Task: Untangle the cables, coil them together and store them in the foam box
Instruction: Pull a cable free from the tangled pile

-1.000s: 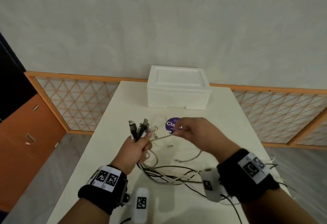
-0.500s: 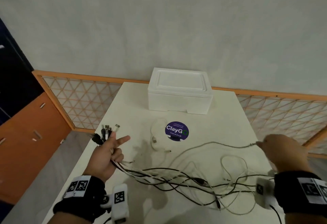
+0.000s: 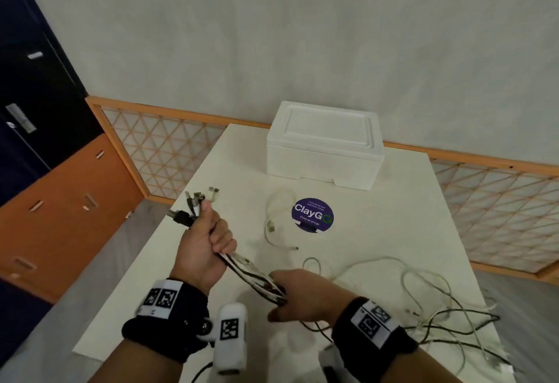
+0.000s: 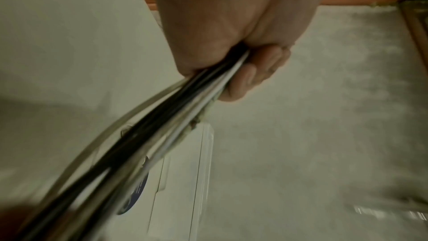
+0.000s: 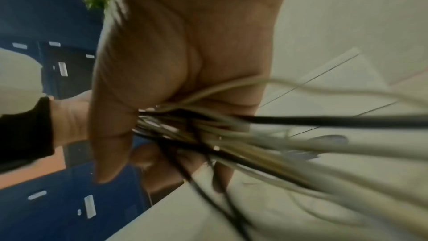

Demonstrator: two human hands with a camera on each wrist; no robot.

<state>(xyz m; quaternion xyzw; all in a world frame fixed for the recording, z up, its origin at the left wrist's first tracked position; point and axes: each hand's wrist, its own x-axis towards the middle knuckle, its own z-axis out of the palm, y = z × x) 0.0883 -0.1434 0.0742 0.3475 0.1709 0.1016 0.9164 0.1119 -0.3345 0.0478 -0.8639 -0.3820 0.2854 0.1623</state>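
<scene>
My left hand [image 3: 208, 243] grips a bundle of black and white cables [image 3: 248, 270] in a fist, with their plug ends [image 3: 196, 201] sticking out above the thumb. In the left wrist view the same hand [image 4: 234, 58] is closed round the cable bundle [image 4: 162, 135]. My right hand [image 3: 299, 295] holds the bundle a little lower, fingers curled round it; the right wrist view shows that hand [image 5: 162, 109] with the cables [image 5: 254, 135] running through it. The loose lengths [image 3: 423, 307] trail over the table to the right. A closed white foam box [image 3: 325, 145] stands at the table's far end.
A short white cable [image 3: 273, 222] lies alone on the white table [image 3: 393, 216] beside a round purple sticker [image 3: 313, 215]. An orange-framed lattice screen [image 3: 169, 152] runs behind the table. Orange and dark cabinets [image 3: 45, 189] stand to the left.
My right hand has come back from the far right and taken hold of the bundle just below my left hand. My left hand has closed its fingers round the cables.
</scene>
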